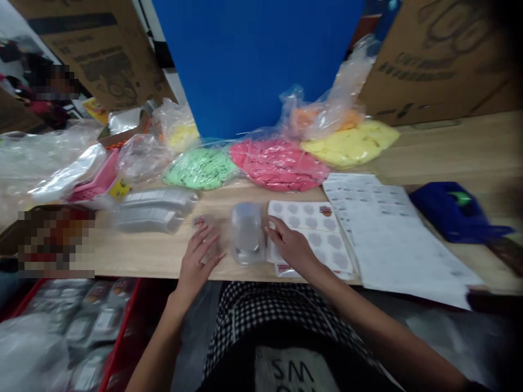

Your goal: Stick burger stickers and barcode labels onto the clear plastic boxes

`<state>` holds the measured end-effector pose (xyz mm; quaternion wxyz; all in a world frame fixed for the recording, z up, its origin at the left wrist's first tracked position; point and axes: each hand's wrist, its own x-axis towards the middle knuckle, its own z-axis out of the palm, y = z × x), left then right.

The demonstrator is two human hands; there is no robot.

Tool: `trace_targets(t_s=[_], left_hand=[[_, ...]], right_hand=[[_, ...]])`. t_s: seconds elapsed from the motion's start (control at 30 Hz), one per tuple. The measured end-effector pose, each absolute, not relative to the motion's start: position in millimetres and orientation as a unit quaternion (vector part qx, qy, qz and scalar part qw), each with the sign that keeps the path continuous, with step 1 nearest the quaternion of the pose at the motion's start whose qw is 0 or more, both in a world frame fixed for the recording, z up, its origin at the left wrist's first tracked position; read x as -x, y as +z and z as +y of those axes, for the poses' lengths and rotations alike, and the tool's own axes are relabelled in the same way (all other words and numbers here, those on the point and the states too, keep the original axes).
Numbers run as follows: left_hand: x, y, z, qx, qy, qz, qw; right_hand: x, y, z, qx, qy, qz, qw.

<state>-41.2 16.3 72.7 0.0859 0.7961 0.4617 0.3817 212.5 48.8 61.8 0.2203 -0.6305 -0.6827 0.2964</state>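
My left hand (199, 260) rests palm down on the wooden tabletop (155, 256), fingers spread, with a small round sticker (199, 221) just beyond the fingertips. My right hand (291, 246) lies on a white sheet of round labels (314, 224), its fingertips near the sheet's left edge. Between my hands stands a transparent plastic tub (246, 234), almost touching the fingers of my right hand. Neither hand visibly holds anything, though blur hides fine detail at the fingertips.
Plastic bags of green (200, 170), pink (278, 166) and yellow (351, 144) material lie along the back of the table before a blue board (253, 60). Printed papers (396, 234) and a blue pouch (453, 212) sit right. A red crate (81, 326) of packets sits below left.
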Motion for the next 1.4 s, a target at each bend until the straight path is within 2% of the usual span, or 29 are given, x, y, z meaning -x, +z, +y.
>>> trace_targets(t_s=[0.13, 0.23, 0.33, 0.57, 1.1, 1.4], left_hand=[[-29, 86, 9, -0.843, 0.396, 0.353, 0.093], [-82, 77, 8, -0.892, 0.335, 0.282, 0.11], [-124, 58, 14, -0.927, 0.214, 0.291, 0.101], [-159, 24, 24, -0.931, 0.045, 0.356, 0.072], [-163, 6, 17, -0.932, 0.039, 0.359, 0.02], [-164, 5, 16, -0.928, 0.041, 0.369, 0.025]], right_hand=[[-279, 49, 68, 0.669, 0.177, -0.659, 0.294], [-331, 32, 86, 0.739, 0.101, -0.621, 0.242], [-361, 18, 103, 0.77, 0.088, -0.601, 0.195], [-368, 4, 125, 0.764, 0.09, -0.61, 0.19], [-375, -1, 140, 0.784, 0.139, -0.582, 0.167], [-370, 6, 135, 0.777, 0.117, -0.597, 0.159]])
